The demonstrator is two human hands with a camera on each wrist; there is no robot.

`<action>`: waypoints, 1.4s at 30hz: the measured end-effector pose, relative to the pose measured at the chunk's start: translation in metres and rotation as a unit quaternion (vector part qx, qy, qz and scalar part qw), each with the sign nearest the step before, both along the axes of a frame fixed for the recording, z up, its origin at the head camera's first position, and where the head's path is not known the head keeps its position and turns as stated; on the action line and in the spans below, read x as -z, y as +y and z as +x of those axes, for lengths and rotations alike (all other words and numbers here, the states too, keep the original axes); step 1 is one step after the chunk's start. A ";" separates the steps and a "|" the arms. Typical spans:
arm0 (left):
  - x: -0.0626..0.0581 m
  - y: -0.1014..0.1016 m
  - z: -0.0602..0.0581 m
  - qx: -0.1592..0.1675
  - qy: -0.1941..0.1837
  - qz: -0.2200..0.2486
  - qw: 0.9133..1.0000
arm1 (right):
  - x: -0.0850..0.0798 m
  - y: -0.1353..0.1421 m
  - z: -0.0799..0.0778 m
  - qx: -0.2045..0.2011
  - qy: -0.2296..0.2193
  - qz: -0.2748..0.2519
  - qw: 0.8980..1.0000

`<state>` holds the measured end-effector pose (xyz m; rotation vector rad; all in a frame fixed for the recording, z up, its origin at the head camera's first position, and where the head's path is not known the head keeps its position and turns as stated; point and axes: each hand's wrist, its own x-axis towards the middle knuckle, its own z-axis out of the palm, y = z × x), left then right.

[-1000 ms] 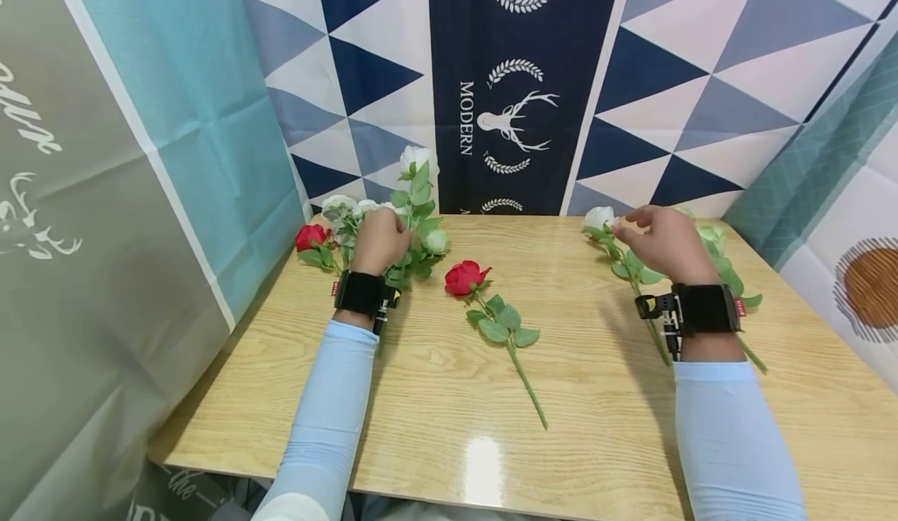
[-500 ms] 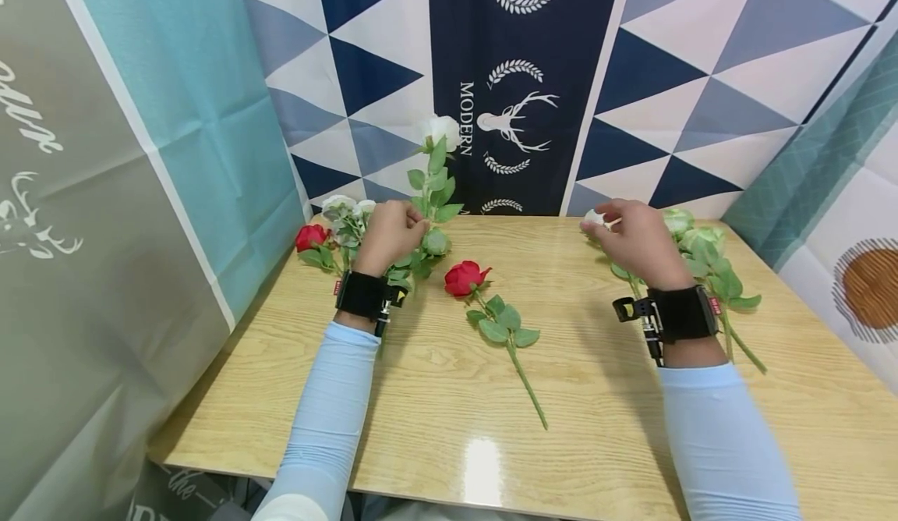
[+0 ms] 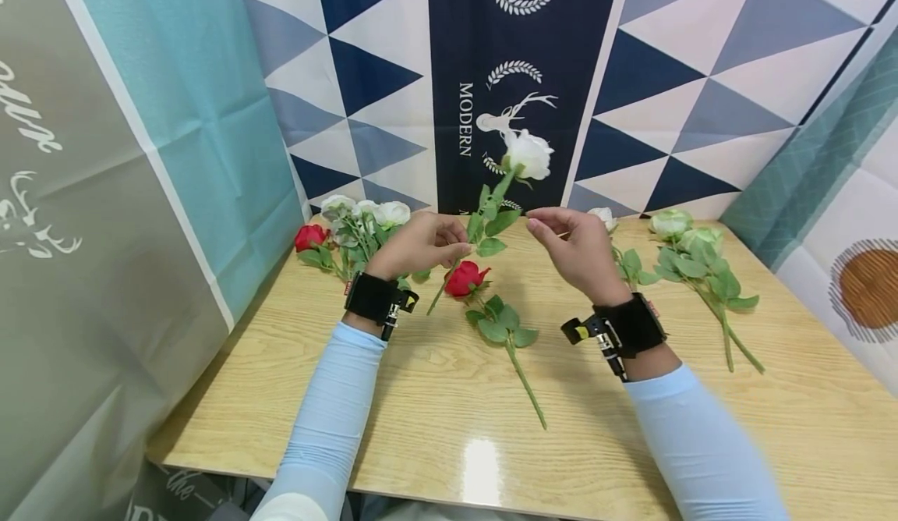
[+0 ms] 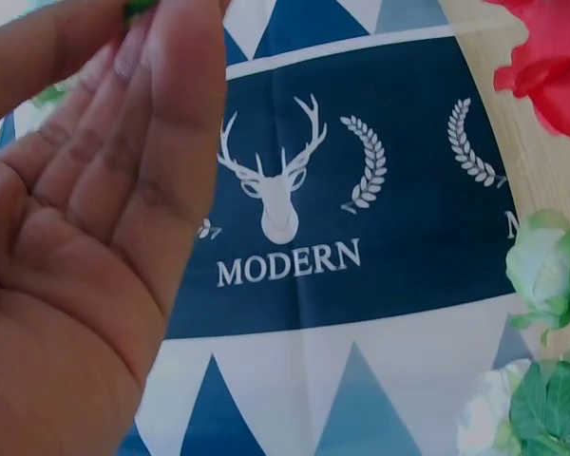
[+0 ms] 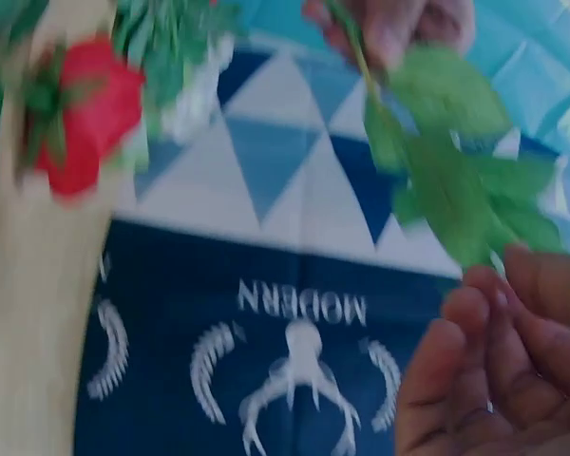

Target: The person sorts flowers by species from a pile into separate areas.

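Note:
My left hand (image 3: 419, 245) pinches the stem of a white rose (image 3: 529, 154) between thumb and fingers. The rose is raised over the table, its bloom leaning to the upper right and its stem end pointing down left. My right hand (image 3: 578, 249) is just right of its leaves (image 3: 493, 223), fingers loosely bent with nothing between them. In the right wrist view the fingertips (image 5: 467, 302) come right up to the blurred green leaves (image 5: 446, 180). The left wrist view shows my left palm (image 4: 76, 237), with the rose mostly out of frame.
A red rose (image 3: 466, 279) lies mid-table (image 3: 421, 427), below the raised stem. At the back left are several white flowers (image 3: 393, 213) and another red rose (image 3: 311, 238). A white rose (image 3: 603, 217) and pale green roses (image 3: 671, 223) lie at the right. Patterned cloth (image 3: 379, 69) hangs behind.
My left hand has lifted the white rose from the left bunch and swung it rightward. My right hand has moved left from the white rose on the right toward the raised one.

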<state>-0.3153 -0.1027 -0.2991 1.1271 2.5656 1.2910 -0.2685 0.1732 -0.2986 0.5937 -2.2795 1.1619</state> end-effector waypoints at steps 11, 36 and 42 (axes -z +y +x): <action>0.003 0.008 -0.002 0.069 0.039 -0.057 0.995 | 0.012 -0.027 0.003 -0.079 -0.039 -0.134 0.987; -0.002 -0.010 -0.002 0.005 0.096 -0.085 0.992 | 0.020 -0.053 0.020 -0.194 -0.010 -0.187 0.963; -0.009 0.001 0.006 0.038 0.091 -0.055 0.994 | 0.014 -0.050 0.024 -0.126 0.003 -0.181 0.975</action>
